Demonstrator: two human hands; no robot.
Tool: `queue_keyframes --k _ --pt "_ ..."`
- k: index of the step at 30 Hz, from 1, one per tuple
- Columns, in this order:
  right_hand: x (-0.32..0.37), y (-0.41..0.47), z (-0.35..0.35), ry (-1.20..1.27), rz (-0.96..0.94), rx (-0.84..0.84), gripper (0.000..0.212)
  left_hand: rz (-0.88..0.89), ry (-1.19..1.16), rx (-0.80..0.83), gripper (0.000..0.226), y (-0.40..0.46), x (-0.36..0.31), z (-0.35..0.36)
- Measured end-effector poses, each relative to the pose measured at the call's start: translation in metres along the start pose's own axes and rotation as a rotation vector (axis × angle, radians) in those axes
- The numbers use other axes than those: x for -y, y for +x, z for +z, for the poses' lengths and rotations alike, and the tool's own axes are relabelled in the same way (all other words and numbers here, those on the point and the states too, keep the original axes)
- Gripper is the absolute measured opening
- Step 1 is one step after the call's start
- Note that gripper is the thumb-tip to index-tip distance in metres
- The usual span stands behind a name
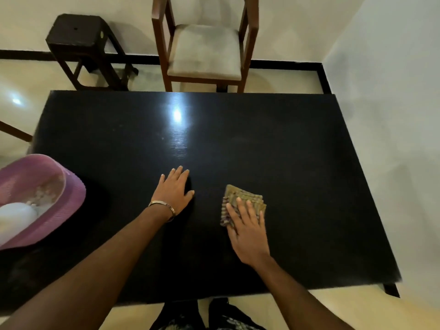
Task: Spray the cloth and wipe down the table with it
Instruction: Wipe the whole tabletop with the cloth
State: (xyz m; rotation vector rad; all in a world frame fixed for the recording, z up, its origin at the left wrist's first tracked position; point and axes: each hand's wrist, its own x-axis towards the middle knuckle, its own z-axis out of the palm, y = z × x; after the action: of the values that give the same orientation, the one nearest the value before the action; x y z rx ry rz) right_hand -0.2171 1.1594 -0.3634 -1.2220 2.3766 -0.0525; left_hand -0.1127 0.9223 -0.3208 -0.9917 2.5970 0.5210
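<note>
A folded olive-brown cloth (pixel 240 196) lies flat on the glossy black table (pixel 297 163), right of centre near the front. My right hand (pixel 248 231) presses palm-down on the cloth's near half, fingers spread over it. My left hand (pixel 173 191) rests flat on the bare tabletop to the cloth's left, fingers apart, holding nothing; a metal bracelet circles its wrist. A white bottle (pixel 14 219) lies inside a purple basket (pixel 71 186) at the table's left edge; its top is hidden.
A wooden chair (pixel 204 51) with a pale cushion stands beyond the table's far edge. A dark stool (pixel 81 39) sits to its left. A white wall runs along the table's right side. My legs show below the front edge.
</note>
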Motion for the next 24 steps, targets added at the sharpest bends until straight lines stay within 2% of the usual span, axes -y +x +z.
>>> queue_keyframes --k 7,11,16,20,24 --pt "-0.180 -0.075 -0.010 0.064 0.437 -0.048 0.061 0.044 0.017 0.013 0.069 -0.032 -0.072 0.040" --pt "-0.216 -0.089 -0.015 0.072 0.490 -0.035 0.061 0.043 0.013 0.034 0.070 -0.048 -0.087 0.052" --pt "-0.177 -0.084 -0.013 0.091 0.514 -0.050 0.065 0.009 0.006 0.020 0.070 -0.065 -0.075 0.057" --pt "-0.103 -0.080 0.003 0.058 0.342 -0.031 0.064 -0.031 -0.025 -0.006 0.070 -0.081 -0.048 0.056" --pt "0.000 -0.069 0.031 0.010 0.107 0.009 0.063 -0.075 -0.052 -0.032 0.069 -0.107 -0.006 0.049"
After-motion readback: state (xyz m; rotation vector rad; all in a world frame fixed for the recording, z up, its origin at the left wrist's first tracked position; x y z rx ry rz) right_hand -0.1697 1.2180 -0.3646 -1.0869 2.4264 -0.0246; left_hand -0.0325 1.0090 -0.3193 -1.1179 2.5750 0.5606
